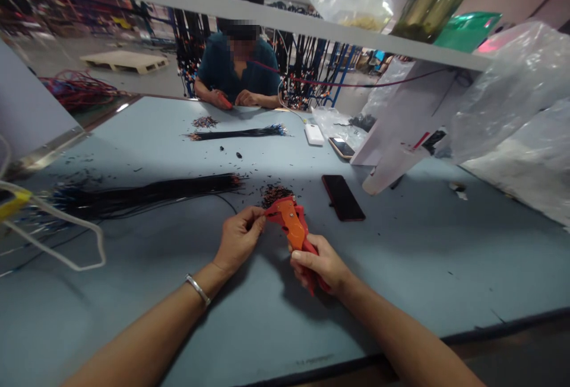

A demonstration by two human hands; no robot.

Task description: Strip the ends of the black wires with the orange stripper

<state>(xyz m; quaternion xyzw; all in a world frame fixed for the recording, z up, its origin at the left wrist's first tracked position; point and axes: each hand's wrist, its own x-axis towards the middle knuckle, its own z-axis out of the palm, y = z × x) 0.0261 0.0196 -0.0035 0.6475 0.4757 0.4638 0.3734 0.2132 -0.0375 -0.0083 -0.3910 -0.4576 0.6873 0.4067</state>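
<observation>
My right hand [325, 262] is wrapped around the handles of a red and orange wire stripper [291, 224], its head tilted up and to the left. At the stripper's jaws, my left hand [238, 238] is closed in a pinch. A thin black wire [228, 200] curves from the bundle side to behind those fingers; its end is hidden between fingertips and jaws. Just beyond the tool lies a pile of short dark and copper-coloured scraps [276, 194]. To the left, a long bundle of black wires [155, 196] lies flat, with stripped-looking ends facing the pile.
A dark phone [342, 197] lies right of the stripper. Farther back are a second wire bundle [240, 133], a white power bank [314, 134] and another phone [341, 147]. A co-worker [240, 72] sits opposite, holding a red tool. A shelf beam [267, 13] crosses overhead.
</observation>
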